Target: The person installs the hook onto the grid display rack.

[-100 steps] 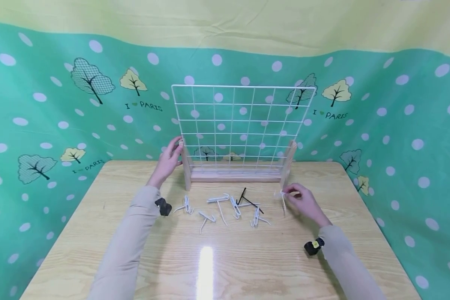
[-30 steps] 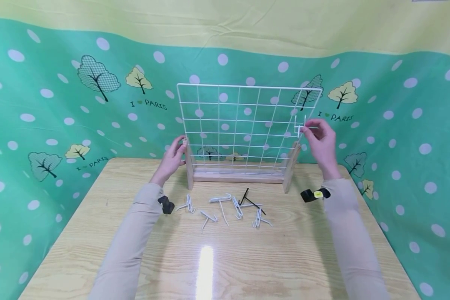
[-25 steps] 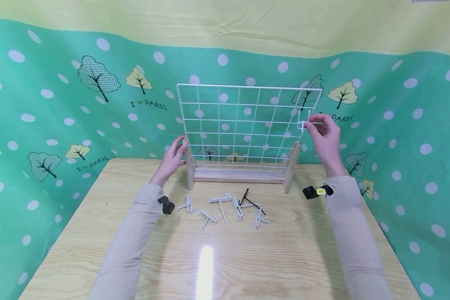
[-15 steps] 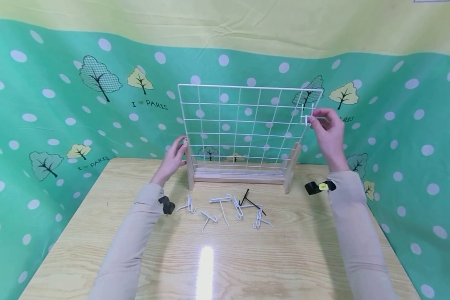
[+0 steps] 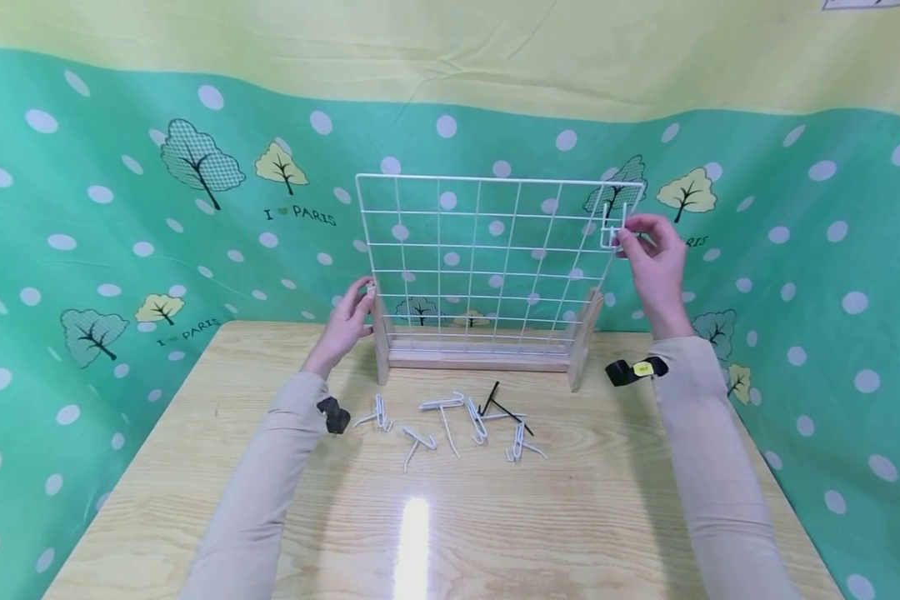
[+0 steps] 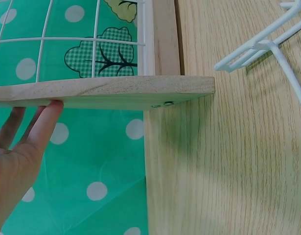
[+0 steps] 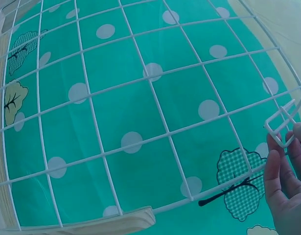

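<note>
A white wire grid panel (image 5: 495,250) stands upright in a wooden stand (image 5: 480,360) on the table. My left hand (image 5: 342,321) rests at the stand's left upright (image 5: 381,342); in the left wrist view its fingertips touch the board's outer face. At the panel's upper right, my right hand (image 5: 656,267) pinches a white wire display hook (image 5: 610,237) between thumb and fingers. The hook's two long parallel wires point up, against or just in front of the grid. Whether it is caught on a grid wire I cannot tell. The right wrist view shows the hook's looped end (image 7: 277,125) at the fingertips.
Several white hooks lie on the table (image 5: 330,517) before the stand, among them one at the left (image 5: 378,412) and one at the right (image 5: 519,442). A black hook (image 5: 504,407) lies with them. A patterned green curtain (image 5: 195,250) hangs behind and at both sides.
My right hand has lifted the white hook from the table by the right upright to the panel's upper right, rising slightly in the last second. My left hand has stayed at the left upright.
</note>
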Demonstrator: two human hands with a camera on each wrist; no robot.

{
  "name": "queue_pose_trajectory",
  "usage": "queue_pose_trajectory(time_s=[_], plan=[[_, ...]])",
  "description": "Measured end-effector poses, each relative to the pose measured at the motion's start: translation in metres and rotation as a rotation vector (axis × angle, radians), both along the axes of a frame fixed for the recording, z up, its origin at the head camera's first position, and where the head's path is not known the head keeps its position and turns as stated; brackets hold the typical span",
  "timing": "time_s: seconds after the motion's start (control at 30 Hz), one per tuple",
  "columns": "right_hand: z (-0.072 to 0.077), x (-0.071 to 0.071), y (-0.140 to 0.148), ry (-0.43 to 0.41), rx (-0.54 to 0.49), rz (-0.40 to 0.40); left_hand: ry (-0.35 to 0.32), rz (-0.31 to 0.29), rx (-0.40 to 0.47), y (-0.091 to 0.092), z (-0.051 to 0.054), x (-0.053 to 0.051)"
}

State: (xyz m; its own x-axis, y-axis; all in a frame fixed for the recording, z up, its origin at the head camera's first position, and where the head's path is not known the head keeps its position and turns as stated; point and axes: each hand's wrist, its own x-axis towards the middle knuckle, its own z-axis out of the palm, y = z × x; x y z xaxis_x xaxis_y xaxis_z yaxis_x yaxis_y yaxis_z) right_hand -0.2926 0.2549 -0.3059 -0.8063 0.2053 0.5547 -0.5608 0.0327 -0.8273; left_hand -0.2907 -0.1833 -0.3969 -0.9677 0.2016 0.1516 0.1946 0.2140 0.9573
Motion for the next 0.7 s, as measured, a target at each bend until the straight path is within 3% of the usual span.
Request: queue_pose_trajectory(time_s=[0.2, 0.47, 0.7], plan=[[-0.001, -0.001, -0.002, 0.010, -0.035, 0.015, -0.007, 0.002, 0.008, -0.001, -0.002, -0.002], [-0.002, 0.000, -0.003, -0.026, -0.058, -0.016, 0.001, 0.014, 0.011, -0.007, -0.026, -0.020], [-0.007, 0.001, -0.005, -0.061, -0.043, -0.046, 0.044, 0.034, -0.021, -0.008, -0.030, -0.021]])
